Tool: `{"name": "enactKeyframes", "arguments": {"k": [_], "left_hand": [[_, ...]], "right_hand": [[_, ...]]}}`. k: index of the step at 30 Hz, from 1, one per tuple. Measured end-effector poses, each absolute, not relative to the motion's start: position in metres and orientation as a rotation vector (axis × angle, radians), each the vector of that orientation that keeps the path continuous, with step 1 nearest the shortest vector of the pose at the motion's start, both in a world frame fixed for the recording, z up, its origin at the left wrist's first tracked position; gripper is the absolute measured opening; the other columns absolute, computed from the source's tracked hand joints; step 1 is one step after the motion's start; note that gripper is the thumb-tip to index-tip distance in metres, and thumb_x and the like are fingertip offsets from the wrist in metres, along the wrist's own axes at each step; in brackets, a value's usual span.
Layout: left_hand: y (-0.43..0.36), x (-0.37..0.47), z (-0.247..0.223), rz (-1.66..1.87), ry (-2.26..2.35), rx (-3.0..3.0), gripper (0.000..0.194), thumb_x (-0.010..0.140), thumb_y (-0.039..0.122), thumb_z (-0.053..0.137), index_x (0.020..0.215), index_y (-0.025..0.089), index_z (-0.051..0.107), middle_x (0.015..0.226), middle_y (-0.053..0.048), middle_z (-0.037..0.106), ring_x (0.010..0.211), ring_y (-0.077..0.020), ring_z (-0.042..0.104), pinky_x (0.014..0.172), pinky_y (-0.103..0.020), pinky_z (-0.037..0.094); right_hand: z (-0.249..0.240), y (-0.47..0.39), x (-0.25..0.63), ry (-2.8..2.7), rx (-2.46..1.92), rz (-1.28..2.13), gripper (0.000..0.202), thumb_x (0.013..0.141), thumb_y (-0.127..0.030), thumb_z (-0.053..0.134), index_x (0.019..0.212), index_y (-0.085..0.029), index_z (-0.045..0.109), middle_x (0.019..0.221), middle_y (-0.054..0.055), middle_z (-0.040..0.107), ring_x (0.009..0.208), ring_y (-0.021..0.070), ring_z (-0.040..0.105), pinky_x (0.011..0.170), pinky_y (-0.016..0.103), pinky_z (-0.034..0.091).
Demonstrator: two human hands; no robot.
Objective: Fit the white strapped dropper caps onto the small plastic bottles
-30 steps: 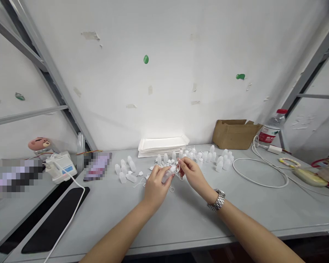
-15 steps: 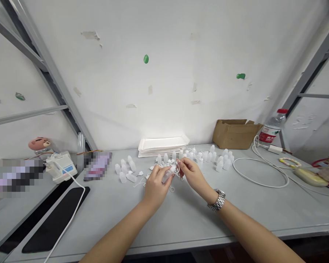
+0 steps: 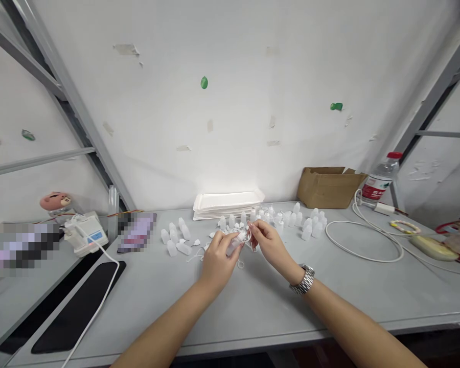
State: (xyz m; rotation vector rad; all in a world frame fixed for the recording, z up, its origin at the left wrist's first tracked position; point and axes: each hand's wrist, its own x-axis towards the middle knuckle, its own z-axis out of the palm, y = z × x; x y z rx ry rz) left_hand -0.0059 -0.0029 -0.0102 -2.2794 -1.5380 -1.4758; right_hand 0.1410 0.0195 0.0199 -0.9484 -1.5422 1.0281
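Left hand (image 3: 217, 261) closed around small translucent bottle (image 3: 234, 244), above grey table (image 3: 253, 301). Bottle's long axis tilts up and right, tip toward right hand (image 3: 267, 241), whose fingertips pinch at that tip. No label readable. Water bottle (image 3: 379, 184) at right: red label, text too small.

Two hands (image 3: 218, 260); one box (image 3: 328, 187); one water bottle (image 3: 380, 184).

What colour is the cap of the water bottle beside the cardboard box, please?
Red, clearest in the head view: the water bottle's cap, beside the cardboard box.
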Motion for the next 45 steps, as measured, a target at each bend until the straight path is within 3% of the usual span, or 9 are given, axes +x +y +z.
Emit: {"name": "enactKeyframes", "arguments": {"k": [12, 19, 25, 45], "left_hand": [[-0.0019, -0.0067, -0.0103, -1.474, -1.519, -2.272, 0.018, 0.08, 0.025, 0.054, 0.098, 0.021, 0.059, 0.077, -0.001, 0.051, 0.069, -0.0124, 0.054, 0.062, -0.024, 0.046], [-0.0035, -0.0056, -0.0083, -1.484, -1.55, -2.286, 0.018, 0.08, 0.024, 0.055, 0.097, 0.021, 0.059, 0.076, 0.0, 0.05, 0.069, -0.0122, 0.054, 0.062, -0.024, 0.046], [-0.0036, -0.0057, -0.0083, -1.492, -1.551, -2.295, 0.018, 0.08, 0.024, 0.055, 0.098, 0.021, 0.059, 0.077, 0.0, 0.049, 0.069, -0.0122, 0.054, 0.062, -0.024, 0.046], [-0.0033, -0.0056, -0.0076, -1.471, -1.541, -2.279, 0.018, 0.081, 0.025, 0.053, 0.097, 0.021, 0.06, 0.074, 0.0, 0.049, 0.065, -0.0116, 0.053, 0.059, -0.023, 0.045]], "right_hand": [[0.019, 0.0201, 0.1404, -1.582, -0.977, 1.03, 0.035, 0.084, -0.046, 0.044, 0.061, -0.019, 0.044, 0.052, -0.004, 0.046, 0.048, 0.0096, 0.044, 0.052, 0.024, 0.037], [0.0191, 0.0224, 0.1396, -1.441, -0.867, 1.21, 0.037, 0.079, -0.053, 0.048, 0.063, -0.019, 0.046, 0.053, -0.004, 0.047, 0.046, 0.0096, 0.045, 0.049, 0.025, 0.039], [0.0199, 0.0228, 0.1397, -1.346, -0.809, 1.337, 0.035, 0.076, -0.05, 0.054, 0.061, -0.019, 0.045, 0.052, -0.005, 0.047, 0.045, 0.0086, 0.044, 0.049, 0.025, 0.037], [0.0196, 0.0222, 0.1389, -1.35, -0.848, 1.352, 0.039, 0.075, -0.054, 0.052, 0.061, -0.019, 0.045, 0.051, -0.004, 0.047, 0.046, 0.0094, 0.044, 0.051, 0.026, 0.037]]}}
